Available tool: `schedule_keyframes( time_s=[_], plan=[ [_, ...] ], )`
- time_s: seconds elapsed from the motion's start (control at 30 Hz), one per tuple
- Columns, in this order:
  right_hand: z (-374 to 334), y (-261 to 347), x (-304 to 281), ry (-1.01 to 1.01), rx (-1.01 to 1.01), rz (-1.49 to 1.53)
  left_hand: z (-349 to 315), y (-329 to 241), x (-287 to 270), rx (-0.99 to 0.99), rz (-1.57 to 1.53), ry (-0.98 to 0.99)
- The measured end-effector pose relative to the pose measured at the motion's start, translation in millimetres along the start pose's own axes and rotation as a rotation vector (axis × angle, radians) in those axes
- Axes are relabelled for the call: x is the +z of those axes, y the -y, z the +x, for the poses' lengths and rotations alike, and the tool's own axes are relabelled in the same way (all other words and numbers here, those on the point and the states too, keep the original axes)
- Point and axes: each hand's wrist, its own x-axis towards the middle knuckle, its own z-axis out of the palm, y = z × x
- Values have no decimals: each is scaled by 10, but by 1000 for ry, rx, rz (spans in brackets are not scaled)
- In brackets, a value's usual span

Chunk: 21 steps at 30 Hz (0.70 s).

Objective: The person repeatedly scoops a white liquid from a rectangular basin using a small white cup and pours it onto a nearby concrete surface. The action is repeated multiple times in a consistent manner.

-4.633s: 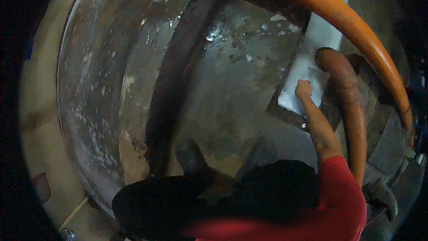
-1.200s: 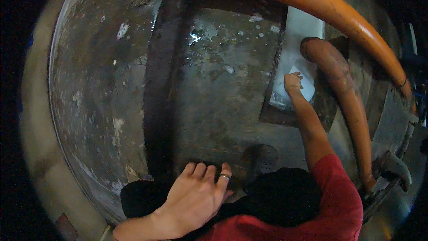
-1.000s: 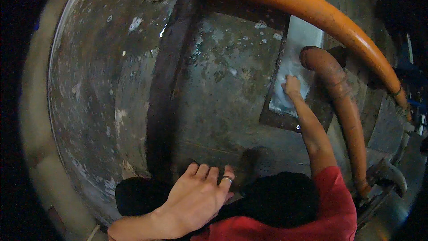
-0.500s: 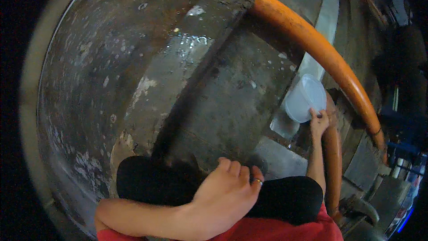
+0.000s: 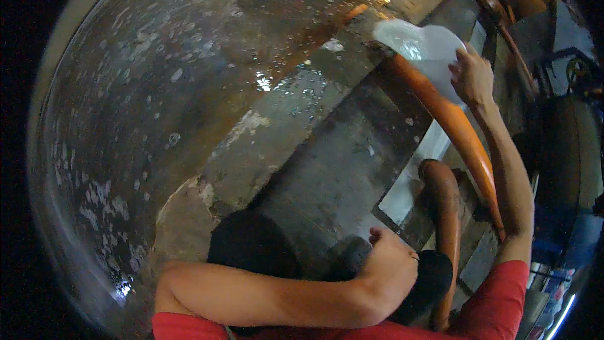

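On my remote feed, the right hand pinches a translucent tub by its edge; the left hand lies by 1 knee, its finger spread I cannot tell

Short red sleeves, black legwear

No readable text, labels or signs.

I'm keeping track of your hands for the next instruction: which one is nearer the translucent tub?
Right. The right hand grips the right side of the translucent tub; the left hand is well apart, lower in the picture, by the right knee.
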Motion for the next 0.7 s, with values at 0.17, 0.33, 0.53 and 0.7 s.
schedule_keyframes(
  time_s=[0.17, 0.33, 0.53, 0.7],
  plan=[
    [955, 605, 34, -119, -297, -454, 60, -85, -81, 36, -55, 6],
    [1441, 754, -91, -351, -383, -513, 186, -143, -163, 55, -36, -17],
    [1332, 394, -496, -356, -166, -217, 135, -143, -56, 16, -102, -127],
    [547, -391, -277, 134, 48, 51, -64, -95, 11, 78, -64, -452]
  ],
)
